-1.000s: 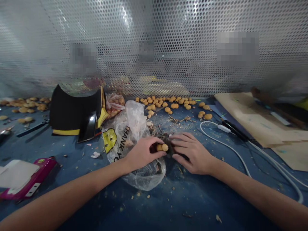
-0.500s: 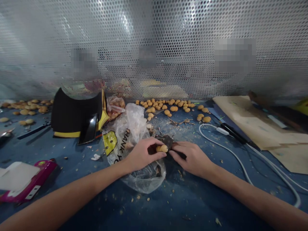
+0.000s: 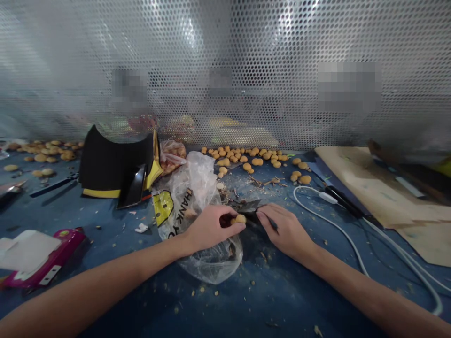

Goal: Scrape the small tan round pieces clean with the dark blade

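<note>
Hands close together, not touching; left hand (image 3: pixel 213 228) pinches a tan nut (image 3: pixel 240 218); right hand (image 3: pixel 286 230) grips a dark blade (image 3: pixel 251 205); a slip could cut the left hand.

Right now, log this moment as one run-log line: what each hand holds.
left hand: tan oval piece | right hand: dark blade | nearby: clear plastic bag

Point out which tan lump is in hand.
The tan lump pinched in the left hand; the rest lie farther off, untouched.
</note>
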A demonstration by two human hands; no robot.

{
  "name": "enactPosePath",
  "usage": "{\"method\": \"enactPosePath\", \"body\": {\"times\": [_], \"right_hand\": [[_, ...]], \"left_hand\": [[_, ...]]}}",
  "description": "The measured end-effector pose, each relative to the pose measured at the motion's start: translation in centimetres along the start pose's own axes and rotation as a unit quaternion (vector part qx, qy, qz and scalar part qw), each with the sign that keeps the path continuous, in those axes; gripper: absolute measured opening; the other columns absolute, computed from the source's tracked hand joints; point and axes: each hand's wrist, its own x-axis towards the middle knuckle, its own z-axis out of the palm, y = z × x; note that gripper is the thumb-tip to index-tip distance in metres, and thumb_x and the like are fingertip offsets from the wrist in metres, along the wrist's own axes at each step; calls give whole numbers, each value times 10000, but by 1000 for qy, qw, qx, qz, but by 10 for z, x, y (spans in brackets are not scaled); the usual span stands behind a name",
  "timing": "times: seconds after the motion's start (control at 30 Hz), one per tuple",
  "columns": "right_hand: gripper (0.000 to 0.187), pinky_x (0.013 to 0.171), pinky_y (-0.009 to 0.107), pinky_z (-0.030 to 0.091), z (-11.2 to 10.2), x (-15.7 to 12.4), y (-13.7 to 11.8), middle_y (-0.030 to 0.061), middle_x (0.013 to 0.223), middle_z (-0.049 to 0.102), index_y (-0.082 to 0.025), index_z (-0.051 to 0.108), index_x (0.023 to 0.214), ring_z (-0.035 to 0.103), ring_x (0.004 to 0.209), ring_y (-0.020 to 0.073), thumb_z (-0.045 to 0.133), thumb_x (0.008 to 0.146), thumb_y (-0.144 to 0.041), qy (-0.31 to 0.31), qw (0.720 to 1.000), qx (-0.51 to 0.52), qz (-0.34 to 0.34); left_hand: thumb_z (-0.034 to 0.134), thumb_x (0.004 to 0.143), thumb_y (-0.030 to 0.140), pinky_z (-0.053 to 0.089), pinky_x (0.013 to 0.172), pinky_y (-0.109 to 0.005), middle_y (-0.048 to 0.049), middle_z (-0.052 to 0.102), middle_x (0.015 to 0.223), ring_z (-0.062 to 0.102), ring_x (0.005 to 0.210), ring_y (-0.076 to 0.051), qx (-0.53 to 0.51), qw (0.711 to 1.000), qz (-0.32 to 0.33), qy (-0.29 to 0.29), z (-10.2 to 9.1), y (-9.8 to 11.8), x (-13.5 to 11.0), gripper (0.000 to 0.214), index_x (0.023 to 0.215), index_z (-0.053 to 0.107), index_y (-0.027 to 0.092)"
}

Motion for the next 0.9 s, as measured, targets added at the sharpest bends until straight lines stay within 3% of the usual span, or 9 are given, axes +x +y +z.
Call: {"method": "enactPosePath", "body": {"times": [0.2,0.53,0.73,0.9], "right_hand": [[175,709,362,468,-4,-1,-2,60,744,644,-189,609,774,576,744,207,489,902,-180,-19,999,-24,-32],[126,766,385,461,-4,-2,-9,45,726,667,-190,624,750,610,814,228,526,814,-144,-23,993,-80,-85],[130,942,427,460,-4,-5,-9,60,983,731,-198,652,718,609,1105,270,603,827,-248,-8,992,-67,-105],[222,925,446,488,-2,-3,-8,63,858,740,-190,666,694,641,1052,281,631,841,-352,-22,995,-65,-75]], "left_hand": [[587,865,485,440,595,-262,-26,671,793,578,667,-137,9,1000,3,3,0,-1,0,327,912,676,175],[586,875,462,438,644,-275,-38,667,831,579,716,-147,53,998,38,3,0,1,0,313,948,691,176],[567,894,416,424,647,-278,-34,652,809,571,726,-154,75,996,52,-3,-1,4,-1,275,924,687,169],[597,879,362,443,702,-292,-33,664,850,588,784,-161,78,995,63,-12,0,3,-2,219,956,698,184]]}}
